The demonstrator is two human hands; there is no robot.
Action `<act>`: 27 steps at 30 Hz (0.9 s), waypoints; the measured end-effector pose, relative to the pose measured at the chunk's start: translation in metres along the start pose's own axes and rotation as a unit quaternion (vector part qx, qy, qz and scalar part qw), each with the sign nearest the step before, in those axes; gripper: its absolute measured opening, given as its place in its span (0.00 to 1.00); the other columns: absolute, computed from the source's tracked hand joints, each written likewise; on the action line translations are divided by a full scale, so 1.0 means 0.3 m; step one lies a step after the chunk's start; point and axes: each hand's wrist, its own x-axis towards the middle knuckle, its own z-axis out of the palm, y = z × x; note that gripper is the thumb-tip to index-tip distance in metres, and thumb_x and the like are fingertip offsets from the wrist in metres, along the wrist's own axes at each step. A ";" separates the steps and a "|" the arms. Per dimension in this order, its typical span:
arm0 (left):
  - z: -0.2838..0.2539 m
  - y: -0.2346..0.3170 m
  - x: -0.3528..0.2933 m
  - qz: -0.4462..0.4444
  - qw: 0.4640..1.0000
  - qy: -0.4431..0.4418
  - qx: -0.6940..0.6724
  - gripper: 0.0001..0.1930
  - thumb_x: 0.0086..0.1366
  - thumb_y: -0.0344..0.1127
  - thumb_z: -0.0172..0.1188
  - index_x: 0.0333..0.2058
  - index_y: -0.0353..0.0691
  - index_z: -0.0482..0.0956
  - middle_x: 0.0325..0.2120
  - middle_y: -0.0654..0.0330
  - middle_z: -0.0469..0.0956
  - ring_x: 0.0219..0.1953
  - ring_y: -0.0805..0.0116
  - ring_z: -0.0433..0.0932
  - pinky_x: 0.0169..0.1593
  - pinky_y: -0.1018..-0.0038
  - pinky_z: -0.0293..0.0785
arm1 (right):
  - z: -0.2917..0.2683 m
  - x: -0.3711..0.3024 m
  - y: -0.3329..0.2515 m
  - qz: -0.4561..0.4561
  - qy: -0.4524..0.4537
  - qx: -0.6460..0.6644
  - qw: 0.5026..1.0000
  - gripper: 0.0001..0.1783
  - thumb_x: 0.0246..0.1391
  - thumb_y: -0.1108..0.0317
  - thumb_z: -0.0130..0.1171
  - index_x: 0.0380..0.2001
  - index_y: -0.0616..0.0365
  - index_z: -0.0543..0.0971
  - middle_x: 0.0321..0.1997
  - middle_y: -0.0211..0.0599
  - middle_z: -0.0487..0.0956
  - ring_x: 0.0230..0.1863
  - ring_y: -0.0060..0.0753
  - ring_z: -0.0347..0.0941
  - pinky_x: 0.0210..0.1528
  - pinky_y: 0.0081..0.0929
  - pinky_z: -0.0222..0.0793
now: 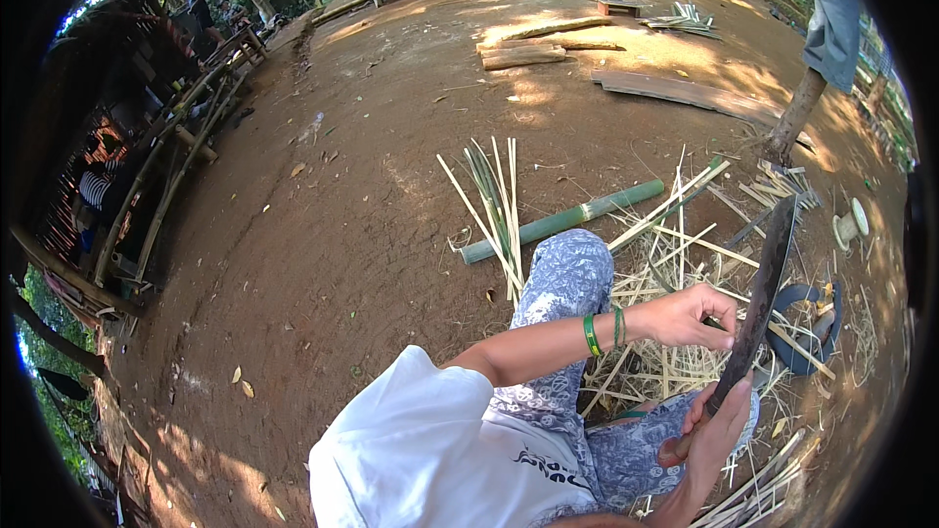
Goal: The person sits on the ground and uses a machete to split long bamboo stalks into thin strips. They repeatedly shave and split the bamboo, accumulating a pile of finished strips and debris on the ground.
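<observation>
My right hand [716, 422] is wrapped round the handle of a machete [759, 303], whose long dark blade points up and away over my right leg. Beside the flat of that blade is my left hand [696, 317], with green bands on its wrist. Its fingers are curled into a pinch; anything between them is too small to make out. Pale split bamboo strips [646, 362] and shavings lie heaped under and around my hands. A green bamboo pole [597, 207] rests on the ground beyond my knee, with a bunch of strips [502, 210] across its left end.
To the right are a cream spool [851, 225] and a dark blue curved object [814, 357]. More strips [768, 491] lie near my right leg. A post [797, 112] with grey-blue cloth, a board [685, 96] and logs [528, 56] stand or lie farther off. A bamboo-railed shelter [181, 161] is left.
</observation>
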 end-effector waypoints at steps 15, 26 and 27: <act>0.013 0.000 0.041 0.023 0.998 0.009 0.060 0.06 0.65 0.29 0.65 0.35 0.33 0.80 0.32 0.63 0.80 0.36 0.78 0.77 0.41 0.78 0.73 | -0.070 0.053 0.026 0.019 -0.027 0.031 0.999 0.29 0.74 0.46 0.32 0.59 0.61 0.63 0.17 0.30 0.63 0.13 0.19 0.60 0.14 0.16 0.56; 0.023 -0.032 0.062 0.037 0.999 0.018 0.027 0.06 0.64 0.30 0.64 0.32 0.33 0.79 0.27 0.66 0.79 0.31 0.81 0.74 0.35 0.78 0.71 | -0.093 0.075 0.023 0.035 -0.031 0.059 0.997 0.30 0.72 0.43 0.35 0.59 0.59 0.64 0.16 0.29 0.62 0.11 0.20 0.58 0.12 0.19 0.56; 0.023 -0.038 0.065 0.041 0.999 0.020 0.028 0.06 0.64 0.30 0.64 0.32 0.33 0.79 0.27 0.66 0.79 0.31 0.81 0.74 0.35 0.78 0.70 | -0.099 0.082 0.019 0.047 -0.037 0.074 0.995 0.30 0.72 0.43 0.34 0.61 0.58 0.63 0.17 0.29 0.62 0.12 0.20 0.59 0.12 0.18 0.56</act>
